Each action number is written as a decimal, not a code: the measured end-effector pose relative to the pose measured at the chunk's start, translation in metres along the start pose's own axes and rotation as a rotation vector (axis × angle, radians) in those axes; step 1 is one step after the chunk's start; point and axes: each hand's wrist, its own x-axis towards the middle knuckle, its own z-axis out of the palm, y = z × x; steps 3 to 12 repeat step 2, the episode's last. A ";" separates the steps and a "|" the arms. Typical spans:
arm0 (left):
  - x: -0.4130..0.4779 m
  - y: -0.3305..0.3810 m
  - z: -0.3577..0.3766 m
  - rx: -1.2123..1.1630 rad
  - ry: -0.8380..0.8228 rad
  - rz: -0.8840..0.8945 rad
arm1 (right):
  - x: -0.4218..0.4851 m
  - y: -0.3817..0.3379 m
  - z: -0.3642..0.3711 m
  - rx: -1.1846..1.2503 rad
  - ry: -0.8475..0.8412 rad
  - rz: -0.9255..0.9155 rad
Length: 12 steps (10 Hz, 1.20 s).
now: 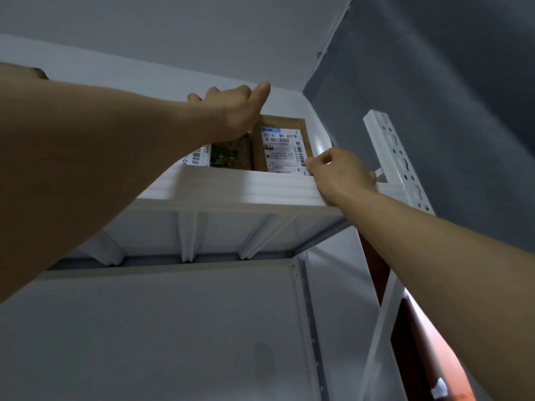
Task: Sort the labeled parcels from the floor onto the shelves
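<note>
Parcel [282, 146], brown cardboard with a white shipping label facing out, stands upright on the top shelf [231, 192] near its right end, close to the white slotted upright [396, 157]. Label faces front, probably so the code stays readable from below. Right hand [338, 172] is at the parcel's lower right corner, fingers curled with the tips pinching or nudging the label edge, heel of the hand resting on the shelf lip; looks like squaring it into its slot, not a full grasp. Left hand [234, 111] reaches over the shelf, fingers spread loosely and thumb raised, palm against the upper left of the parcel and a second parcel [228, 154] just beside it with a dark patterned face, likely steadying both so they don't tip. Another white labeled pack [197, 157] shows further left, mostly hidden by the forearm. Placement seems nearly finished. Floor not in view.
</note>
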 end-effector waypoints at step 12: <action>-0.015 0.001 -0.006 -0.051 0.061 0.014 | -0.007 0.003 0.000 0.083 0.107 -0.030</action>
